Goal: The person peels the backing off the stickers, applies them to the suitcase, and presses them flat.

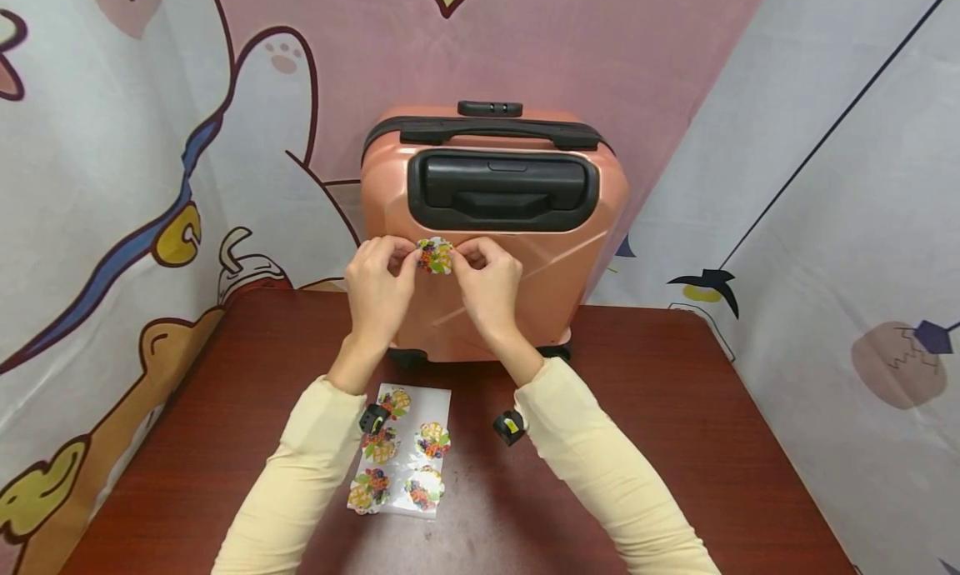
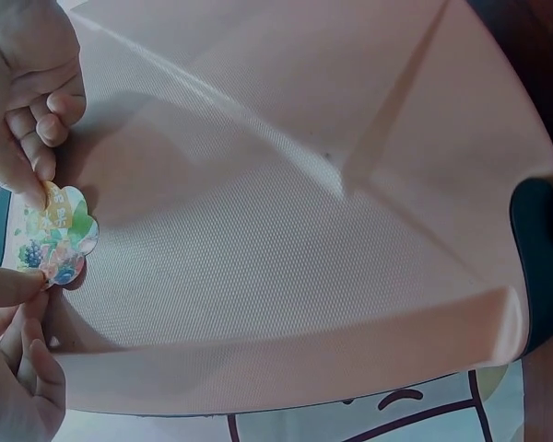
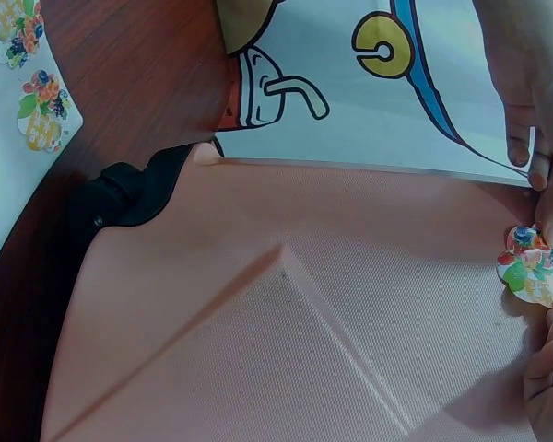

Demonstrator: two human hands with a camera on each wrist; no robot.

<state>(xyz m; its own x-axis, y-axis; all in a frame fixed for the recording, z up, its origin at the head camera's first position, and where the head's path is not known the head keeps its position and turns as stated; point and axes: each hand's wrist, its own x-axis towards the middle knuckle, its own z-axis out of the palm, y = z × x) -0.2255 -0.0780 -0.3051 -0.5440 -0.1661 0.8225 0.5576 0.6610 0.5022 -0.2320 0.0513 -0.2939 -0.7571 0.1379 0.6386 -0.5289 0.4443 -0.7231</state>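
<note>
A scalloped round fruit-print sticker (image 1: pixel 435 256) is stretched between my two hands in front of the peach suitcase (image 1: pixel 555 267), just below its black handle recess. My left hand (image 1: pixel 380 283) pinches its left edge between thumb and fingertips. On the opposite edge, my right hand (image 1: pixel 490 287) pinches it the same way. In the left wrist view the sticker (image 2: pixel 60 235) lies close over the textured shell, casting a shadow on it. The right wrist view has the sticker (image 3: pixel 537 265) at its right edge, its printed face outward.
On the brown table (image 1: pixel 637 442), a white sticker sheet (image 1: pixel 405 475) with several fruit stickers lies below my left forearm. The suitcase stands upright at the table's back, its wheels down. Cartoon-printed cloth (image 1: pixel 585 50) hangs behind and at both sides.
</note>
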